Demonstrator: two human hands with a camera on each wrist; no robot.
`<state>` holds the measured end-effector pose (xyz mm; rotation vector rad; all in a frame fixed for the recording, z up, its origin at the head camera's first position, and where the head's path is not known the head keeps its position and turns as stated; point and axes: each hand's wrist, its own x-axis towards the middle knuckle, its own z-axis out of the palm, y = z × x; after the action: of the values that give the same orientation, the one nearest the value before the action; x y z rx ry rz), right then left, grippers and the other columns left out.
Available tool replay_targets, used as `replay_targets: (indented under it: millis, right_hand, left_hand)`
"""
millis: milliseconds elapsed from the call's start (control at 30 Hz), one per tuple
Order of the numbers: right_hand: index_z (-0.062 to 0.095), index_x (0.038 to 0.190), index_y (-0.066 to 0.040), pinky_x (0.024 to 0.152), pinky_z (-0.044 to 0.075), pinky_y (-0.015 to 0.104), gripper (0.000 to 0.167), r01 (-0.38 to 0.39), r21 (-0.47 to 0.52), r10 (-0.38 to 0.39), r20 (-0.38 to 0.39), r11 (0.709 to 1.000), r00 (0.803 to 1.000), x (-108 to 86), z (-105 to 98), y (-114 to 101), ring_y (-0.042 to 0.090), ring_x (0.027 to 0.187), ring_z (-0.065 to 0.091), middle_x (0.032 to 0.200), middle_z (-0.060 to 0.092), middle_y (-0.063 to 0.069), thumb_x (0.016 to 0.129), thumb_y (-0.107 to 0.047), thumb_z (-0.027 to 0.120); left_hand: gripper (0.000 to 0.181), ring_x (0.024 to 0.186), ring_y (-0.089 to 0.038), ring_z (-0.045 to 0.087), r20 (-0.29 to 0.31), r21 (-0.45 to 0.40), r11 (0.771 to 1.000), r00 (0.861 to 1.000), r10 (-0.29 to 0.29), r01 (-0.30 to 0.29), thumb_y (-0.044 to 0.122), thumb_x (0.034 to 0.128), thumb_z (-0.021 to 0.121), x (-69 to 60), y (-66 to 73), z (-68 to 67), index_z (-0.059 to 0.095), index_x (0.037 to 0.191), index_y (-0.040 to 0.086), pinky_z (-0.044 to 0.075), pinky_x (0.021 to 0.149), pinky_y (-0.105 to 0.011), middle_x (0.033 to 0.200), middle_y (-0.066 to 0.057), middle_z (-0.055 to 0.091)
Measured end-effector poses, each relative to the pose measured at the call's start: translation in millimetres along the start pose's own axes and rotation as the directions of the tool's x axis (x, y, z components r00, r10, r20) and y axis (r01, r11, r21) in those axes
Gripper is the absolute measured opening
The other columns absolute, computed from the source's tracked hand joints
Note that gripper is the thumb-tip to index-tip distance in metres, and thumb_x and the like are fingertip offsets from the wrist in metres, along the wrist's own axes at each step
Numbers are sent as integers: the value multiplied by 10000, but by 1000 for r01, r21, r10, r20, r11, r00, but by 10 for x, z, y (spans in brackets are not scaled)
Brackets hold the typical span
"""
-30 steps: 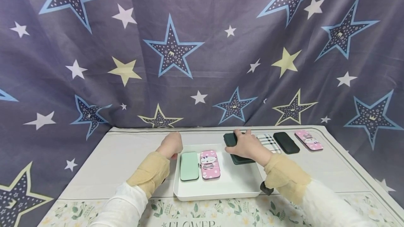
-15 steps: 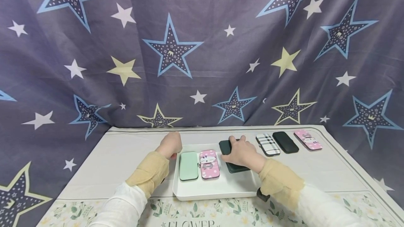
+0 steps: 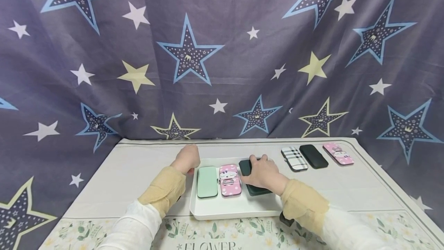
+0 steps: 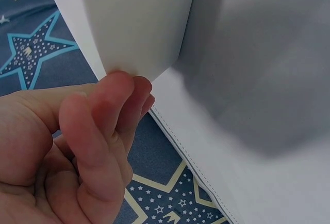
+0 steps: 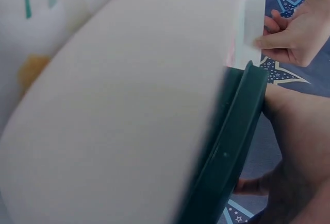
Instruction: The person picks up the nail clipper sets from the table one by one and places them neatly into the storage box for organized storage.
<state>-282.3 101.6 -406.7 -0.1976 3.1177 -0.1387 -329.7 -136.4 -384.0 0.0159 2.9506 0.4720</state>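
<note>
My right hand [image 3: 262,173] grips a dark green hard case [image 3: 256,189] from above, its fingers over the far end. The case is at the right part of a white tray [image 3: 239,215]; whether it touches the bottom cannot be told. In the right wrist view, the green case [image 5: 227,147] shows edge-on beside the hand. To its left in the tray lie a pink cat-print case [image 3: 230,180] and a mint green case [image 3: 207,182]. My left hand [image 3: 187,159] holds the tray's back left corner; curled fingers [image 4: 116,92] touch the tray wall [image 4: 136,28] in the left wrist view.
Right of the tray, a row on the table holds a plaid case [image 3: 294,159], a black case [image 3: 313,156] and another pink case [image 3: 338,154]. A star-print curtain [image 3: 222,68] hangs behind the table. The front of the tablecloth [image 3: 90,230] has a flower print.
My right hand has carried the dark green case leftward and toward me, further into the tray. The plaid case has come fully into view. My left hand stays at the tray corner.
</note>
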Motion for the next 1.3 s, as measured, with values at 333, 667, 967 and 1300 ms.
replay_targets:
  millis: [333,667,967,1300]
  right_hand:
    - [462,1328,-27,785,498,432,868,-20,-14,20,41,1000,999,-1,80,17,359,903,579,1107,539,349,722,-620,646]
    - [436,1354,-33,742,544,442,876,-34,-22,35,45,999,998,-3,142,34,366,842,603,1169,491,375,723,-602,649]
    - [415,1386,-35,689,552,428,880,-45,-58,47,40,997,998,-43,128,-6,349,747,610,1192,477,382,762,-626,605]
    - [391,1396,-27,630,548,426,894,-65,-45,67,48,997,997,-48,134,-21,324,670,583,1176,466,395,769,-630,602]
  left_hand:
    - [249,333,-110,521,-2,-4,1000,1000,12,-12,-102,795,509,-21,7,-4,604,1012,-181,411,297,-165,476,-111,583]
    - [265,330,-100,508,6,-4,1000,1000,6,-6,-100,802,511,-15,9,-4,592,1040,-182,429,308,-164,512,-129,586]
    - [253,325,-103,512,5,2,1000,1000,11,-11,-111,791,507,-18,17,-10,601,1015,-181,421,301,-165,478,-114,580]
    - [240,319,-103,503,-3,-4,1000,1000,16,-16,-106,795,508,-29,15,-6,608,1002,-176,416,298,-166,478,-114,579]
